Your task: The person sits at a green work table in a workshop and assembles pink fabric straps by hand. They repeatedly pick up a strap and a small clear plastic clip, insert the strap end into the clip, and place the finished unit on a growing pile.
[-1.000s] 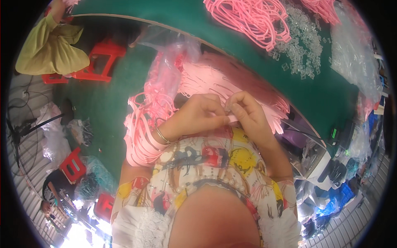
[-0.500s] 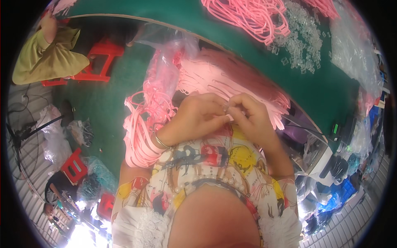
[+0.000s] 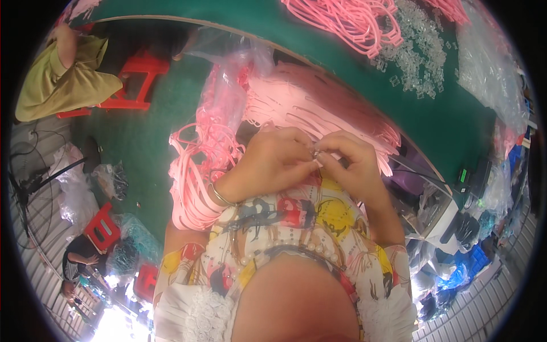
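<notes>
My left hand (image 3: pixel 279 155) and my right hand (image 3: pixel 351 165) meet at the fingertips in front of my chest, both closed in a pinch. Between them shows a small clear buckle (image 3: pixel 315 153), which my right fingers grip. A pink strap seems to end in my left fingers, though they mostly hide it. A bundle of pink straps (image 3: pixel 191 199) hangs over my left forearm by a bracelet. Just beyond my hands lies a thick heap of flat pale pink straps (image 3: pixel 302 97).
On the green table (image 3: pixel 433 131) lie looped pink straps (image 3: pixel 342 23), a spread of clear buckles (image 3: pixel 419 54) and a clear plastic bag (image 3: pixel 490 74). Red stools (image 3: pixel 137 85) and a person in olive clothing (image 3: pixel 65 80) are at left. Plastic-wrapped pink straps (image 3: pixel 222 97) stand beside the heap.
My fingertips have shifted slightly, and the right fingers have opened out a little, so the clear buckle shows more. At lower left, another person's arm has come into view.
</notes>
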The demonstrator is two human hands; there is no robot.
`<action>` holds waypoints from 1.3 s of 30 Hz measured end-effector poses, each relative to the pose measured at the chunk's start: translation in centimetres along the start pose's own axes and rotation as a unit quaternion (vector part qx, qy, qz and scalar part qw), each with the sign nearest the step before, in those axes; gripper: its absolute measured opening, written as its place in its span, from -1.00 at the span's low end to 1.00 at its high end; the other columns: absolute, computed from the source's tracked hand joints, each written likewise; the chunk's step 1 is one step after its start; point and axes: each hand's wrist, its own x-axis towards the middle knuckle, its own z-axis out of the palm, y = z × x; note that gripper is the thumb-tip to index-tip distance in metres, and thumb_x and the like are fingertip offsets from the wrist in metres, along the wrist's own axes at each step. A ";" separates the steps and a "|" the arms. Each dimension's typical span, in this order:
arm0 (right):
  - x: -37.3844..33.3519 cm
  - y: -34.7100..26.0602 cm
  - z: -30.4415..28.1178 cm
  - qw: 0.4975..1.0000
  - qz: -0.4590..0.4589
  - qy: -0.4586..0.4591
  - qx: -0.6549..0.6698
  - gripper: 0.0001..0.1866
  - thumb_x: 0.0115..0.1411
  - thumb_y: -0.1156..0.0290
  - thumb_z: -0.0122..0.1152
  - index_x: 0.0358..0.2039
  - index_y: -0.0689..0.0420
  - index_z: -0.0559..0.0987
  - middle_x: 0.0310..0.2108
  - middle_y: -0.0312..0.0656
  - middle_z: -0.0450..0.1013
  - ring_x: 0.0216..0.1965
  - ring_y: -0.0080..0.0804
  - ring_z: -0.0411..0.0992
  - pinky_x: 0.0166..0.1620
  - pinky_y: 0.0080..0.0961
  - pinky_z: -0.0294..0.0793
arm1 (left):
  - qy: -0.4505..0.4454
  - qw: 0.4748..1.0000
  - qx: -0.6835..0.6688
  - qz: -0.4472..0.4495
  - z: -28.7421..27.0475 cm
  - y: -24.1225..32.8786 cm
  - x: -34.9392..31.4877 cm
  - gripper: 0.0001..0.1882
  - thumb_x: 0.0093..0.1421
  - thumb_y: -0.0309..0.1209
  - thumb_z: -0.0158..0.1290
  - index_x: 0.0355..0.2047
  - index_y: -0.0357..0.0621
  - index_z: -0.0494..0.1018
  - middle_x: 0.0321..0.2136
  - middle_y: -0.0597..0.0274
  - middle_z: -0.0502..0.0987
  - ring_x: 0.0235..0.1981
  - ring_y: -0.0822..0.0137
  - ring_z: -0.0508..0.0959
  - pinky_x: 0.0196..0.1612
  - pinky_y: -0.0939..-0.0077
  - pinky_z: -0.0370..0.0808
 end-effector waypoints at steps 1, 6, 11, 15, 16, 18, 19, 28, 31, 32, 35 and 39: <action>-0.1 -0.1 0.1 1.000 -0.004 0.005 -0.009 -0.85 0.08 0.55 0.23 -0.29 0.21 0.59 -0.33 -0.21 0.51 -0.37 -0.55 0.49 -0.44 -0.67 0.45 | -0.004 1.000 0.017 0.002 -0.1 0.1 0.0 -0.90 0.03 -0.49 0.21 -0.43 -0.24 0.60 -0.40 0.20 0.55 -0.47 0.39 0.55 -0.45 0.56 0.44; -0.2 -0.4 0.1 1.000 0.000 0.011 -0.016 -0.86 0.07 0.55 0.24 -0.31 0.21 0.60 -0.33 -0.21 0.52 -0.37 -0.53 0.50 -0.44 -0.66 0.45 | 0.012 1.000 0.027 0.003 0.2 -0.1 -0.2 -0.90 0.02 -0.46 0.22 -0.45 -0.24 0.59 -0.44 0.22 0.55 -0.45 0.39 0.54 -0.46 0.53 0.42; -0.5 -0.4 0.4 0.999 -0.014 0.041 -0.017 -0.87 0.05 0.58 0.25 -0.34 0.23 0.60 -0.35 -0.19 0.52 -0.38 -0.51 0.50 -0.46 -0.65 0.44 | 0.035 0.999 -0.016 -0.019 0.6 0.0 -0.4 -0.91 0.02 -0.48 0.23 -0.45 -0.23 0.60 -0.44 0.22 0.53 -0.48 0.41 0.49 -0.44 0.57 0.41; -0.7 0.4 0.5 0.995 -0.081 0.056 -0.034 -0.86 0.01 0.61 0.26 -0.36 0.23 0.59 -0.37 -0.17 0.52 -0.38 -0.47 0.50 -0.47 -0.63 0.43 | 0.031 0.998 -0.038 -0.033 0.6 0.1 -0.5 -0.91 0.03 -0.49 0.23 -0.43 -0.23 0.60 -0.44 0.25 0.50 -0.49 0.46 0.47 -0.45 0.62 0.38; -0.7 0.3 0.5 0.995 -0.078 0.055 -0.028 -0.86 0.00 0.62 0.26 -0.36 0.23 0.59 -0.37 -0.17 0.52 -0.38 -0.46 0.50 -0.46 -0.62 0.42 | 0.027 0.998 -0.044 -0.038 0.6 0.1 -0.6 -0.91 0.03 -0.49 0.23 -0.42 -0.23 0.60 -0.43 0.26 0.50 -0.49 0.47 0.46 -0.45 0.63 0.37; -0.7 0.2 0.5 0.996 -0.076 0.047 -0.017 -0.86 -0.01 0.62 0.27 -0.37 0.24 0.59 -0.38 -0.16 0.52 -0.38 -0.43 0.50 -0.44 -0.60 0.43 | 0.017 0.997 -0.058 -0.049 0.5 0.0 -0.6 -0.90 0.04 -0.49 0.23 -0.41 -0.24 0.60 -0.42 0.27 0.49 -0.48 0.50 0.45 -0.46 0.65 0.36; -0.7 0.2 0.3 0.996 -0.078 0.040 -0.013 -0.86 -0.02 0.63 0.27 -0.38 0.24 0.59 -0.38 -0.16 0.52 -0.38 -0.42 0.50 -0.42 -0.58 0.44 | 0.012 0.997 -0.062 -0.045 0.5 -0.1 -0.6 -0.90 0.04 -0.49 0.23 -0.41 -0.24 0.60 -0.42 0.27 0.49 -0.48 0.50 0.45 -0.46 0.65 0.36; 0.1 -0.7 -1.2 0.992 -0.115 -0.026 -0.048 -0.84 -0.06 0.63 0.31 -0.40 0.25 0.56 -0.39 -0.13 0.51 -0.37 -0.35 0.50 -0.31 -0.51 0.46 | -0.005 0.999 -0.049 -0.018 0.1 -0.2 -0.5 -0.89 0.02 -0.51 0.23 -0.39 -0.23 0.60 -0.42 0.23 0.51 -0.47 0.46 0.47 -0.42 0.60 0.38; 0.2 -0.7 -1.1 0.992 -0.111 -0.027 -0.044 -0.83 -0.07 0.62 0.31 -0.40 0.25 0.56 -0.39 -0.13 0.51 -0.36 -0.36 0.50 -0.30 -0.52 0.46 | -0.002 0.998 -0.054 -0.013 0.1 -0.3 -0.6 -0.88 0.01 -0.51 0.24 -0.40 -0.22 0.61 -0.42 0.23 0.51 -0.45 0.44 0.47 -0.40 0.58 0.39; 0.2 -0.6 -1.1 0.993 -0.110 -0.026 -0.043 -0.83 -0.08 0.62 0.31 -0.40 0.25 0.56 -0.39 -0.14 0.51 -0.36 -0.36 0.50 -0.31 -0.53 0.46 | 0.000 0.999 -0.052 -0.013 0.2 -0.3 -0.6 -0.89 0.01 -0.51 0.24 -0.40 -0.22 0.61 -0.42 0.23 0.51 -0.44 0.44 0.47 -0.40 0.58 0.39; 0.0 0.0 -0.7 0.995 -0.103 -0.004 -0.020 -0.84 -0.06 0.62 0.29 -0.40 0.25 0.56 -0.39 -0.16 0.51 -0.36 -0.40 0.50 -0.31 -0.55 0.45 | -0.002 0.998 -0.053 -0.024 0.2 -0.3 -0.6 -0.89 0.01 -0.50 0.25 -0.41 -0.20 0.61 -0.42 0.24 0.51 -0.44 0.43 0.47 -0.41 0.58 0.38; -0.4 0.2 -0.2 0.999 -0.045 0.017 0.023 -0.86 -0.03 0.62 0.28 -0.39 0.24 0.57 -0.38 -0.19 0.51 -0.37 -0.47 0.48 -0.32 -0.60 0.44 | 0.011 0.998 -0.052 -0.024 0.4 -0.2 -0.6 -0.91 0.01 -0.50 0.24 -0.42 -0.19 0.62 -0.45 0.26 0.51 -0.45 0.44 0.46 -0.43 0.58 0.36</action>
